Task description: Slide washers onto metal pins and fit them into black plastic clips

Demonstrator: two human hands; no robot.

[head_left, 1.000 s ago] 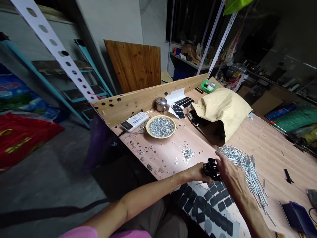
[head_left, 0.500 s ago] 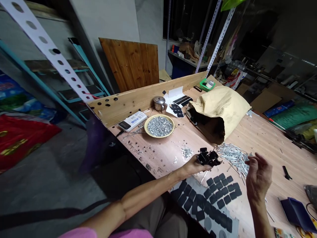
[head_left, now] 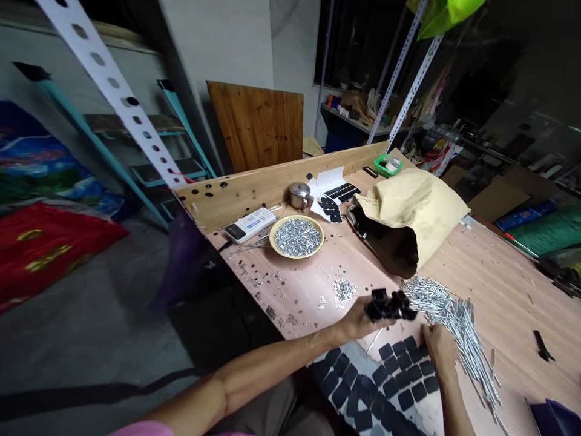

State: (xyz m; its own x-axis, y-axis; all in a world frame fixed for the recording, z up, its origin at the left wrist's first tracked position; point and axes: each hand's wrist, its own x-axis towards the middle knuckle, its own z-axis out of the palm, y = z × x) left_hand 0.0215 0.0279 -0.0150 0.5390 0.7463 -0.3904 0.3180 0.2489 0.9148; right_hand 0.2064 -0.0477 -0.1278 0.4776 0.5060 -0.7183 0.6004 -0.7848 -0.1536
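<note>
My left hand (head_left: 358, 321) is closed around a cluster of black plastic pieces (head_left: 390, 304), held just above the table. To its right, my right hand (head_left: 440, 348) is low over the table with its fingers curled together; whatever is between them, if anything, is hidden. Beneath and beside that hand lie rows of black rounded-square pads (head_left: 403, 361) on a grey sheet. A heap of thin metal rods (head_left: 469, 339) spreads just beyond the right hand. Small metal nuts (head_left: 345, 290) are scattered past the left hand.
A yellow bowl full of small metal parts (head_left: 297, 237) stands near a white device (head_left: 250, 225) and a metal pot (head_left: 300, 195). A large open paper sack (head_left: 417, 206) lies behind the rods. A wooden ledge (head_left: 272, 175) edges the table; a blue bin (head_left: 554, 418) is at lower right.
My right hand has moved left and down from over the rods to the black pads, its fingers now curled together. The left hand still holds the black pieces. The camera view has shifted slightly.
</note>
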